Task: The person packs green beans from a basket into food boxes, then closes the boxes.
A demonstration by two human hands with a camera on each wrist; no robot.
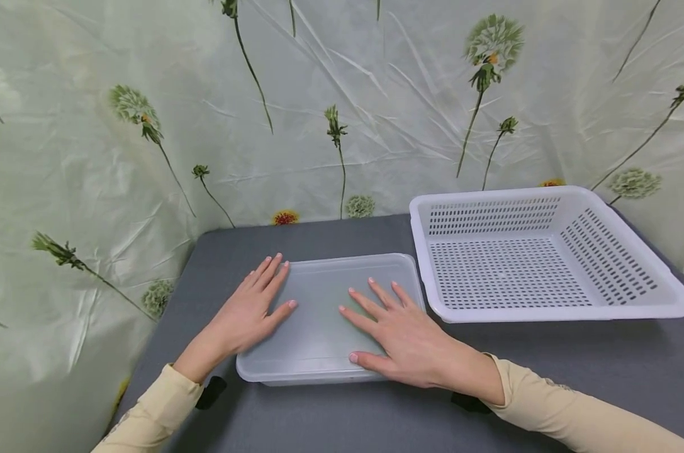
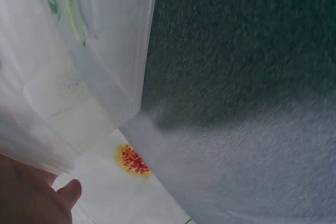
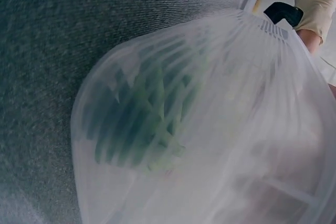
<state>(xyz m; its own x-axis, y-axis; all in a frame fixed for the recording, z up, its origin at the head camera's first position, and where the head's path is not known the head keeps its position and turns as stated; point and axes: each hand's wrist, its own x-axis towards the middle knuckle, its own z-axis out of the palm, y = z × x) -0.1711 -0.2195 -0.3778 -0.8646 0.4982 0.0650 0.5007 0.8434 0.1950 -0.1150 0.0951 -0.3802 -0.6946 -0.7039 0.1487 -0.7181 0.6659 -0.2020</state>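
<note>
A translucent plastic container (image 3: 252, 145) stands on the grey tabletop, its frosted lid (image 1: 319, 327) lying on top. My left hand (image 1: 251, 311) rests on the lid's left side, fingers straight and thumb apart. On the right part of the lid, my right hand (image 1: 404, 343) lies palm down with spread fingers. Blurred green shapes (image 3: 152, 108) show through the container wall in the right wrist view; I cannot tell what they are. The left wrist view catches only part of the left hand (image 2: 37, 195) beside the container wall (image 2: 121, 40).
A white perforated basket (image 1: 506, 277) stands to the right, close to the container. Behind and to the left hangs a flower-printed sheet (image 1: 296, 163) along the table edges. Grey cloth (image 1: 330, 418) covers the table (image 2: 241, 77).
</note>
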